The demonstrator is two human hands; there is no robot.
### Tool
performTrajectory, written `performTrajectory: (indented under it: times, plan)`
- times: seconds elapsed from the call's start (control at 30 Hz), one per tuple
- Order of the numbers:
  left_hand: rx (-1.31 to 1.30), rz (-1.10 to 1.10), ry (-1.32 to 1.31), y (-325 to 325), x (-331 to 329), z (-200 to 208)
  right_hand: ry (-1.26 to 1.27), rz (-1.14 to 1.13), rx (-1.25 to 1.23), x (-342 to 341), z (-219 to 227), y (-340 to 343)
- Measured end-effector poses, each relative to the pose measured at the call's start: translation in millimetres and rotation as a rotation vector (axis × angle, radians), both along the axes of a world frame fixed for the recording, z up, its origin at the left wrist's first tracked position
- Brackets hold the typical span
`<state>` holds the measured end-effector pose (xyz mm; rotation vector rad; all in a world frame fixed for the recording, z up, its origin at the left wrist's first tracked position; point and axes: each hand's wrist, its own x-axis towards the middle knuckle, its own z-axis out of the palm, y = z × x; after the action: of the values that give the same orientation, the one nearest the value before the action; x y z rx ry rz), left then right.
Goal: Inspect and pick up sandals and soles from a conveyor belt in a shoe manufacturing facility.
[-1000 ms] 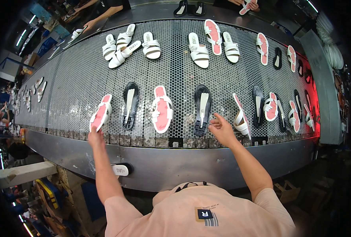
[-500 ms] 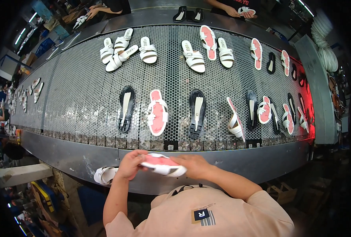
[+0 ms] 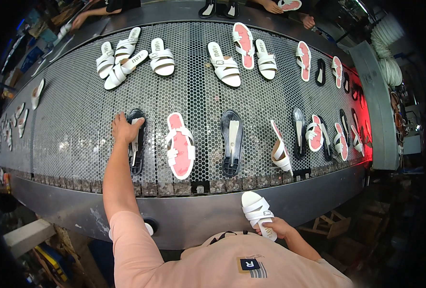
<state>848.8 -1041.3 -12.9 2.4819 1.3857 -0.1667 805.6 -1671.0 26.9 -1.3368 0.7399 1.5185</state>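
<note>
My left hand [image 3: 125, 128] reaches out over the conveyor to the upper end of a black shoe sole [image 3: 136, 161] with a pale strip down its middle. The thumb lies across the sole and the fingers spread along its left side, apart from the thumb. By its heel end, a white sandal [image 3: 256, 209] with crossed straps and a small buckle is in my right hand [image 3: 279, 227], close to my body. A pink-faced white sandal [image 3: 180, 153] and a second black sole [image 3: 231, 144] lie to the right of my left hand.
The perforated conveyor belt [image 3: 78, 120] carries several white sandals [image 3: 162, 60] along its far side and more soles and sandals at right. A metal ledge [image 3: 198, 216] runs before me. Co-workers' hands [image 3: 273, 6] show across the belt. Red light glows at the right housing [image 3: 383, 110].
Both hands held the white sandal pink face up; now my right hand alone holds it, white insole showing, farther right. My left hand has let go and moved forward to the black sole.
</note>
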Motion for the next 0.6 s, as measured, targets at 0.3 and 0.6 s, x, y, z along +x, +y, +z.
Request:
performTrajectory:
  times: [0.3,0.6]
  plan:
    - [-0.076,0.085,-0.303,12,-11,-6,-0.059,0.012,-0.01,-9,-4,-6]
    - [-0.847,0.571,-1.255,-3,-154,72,-0.207,0.093,0.066,-1,-14,-30]
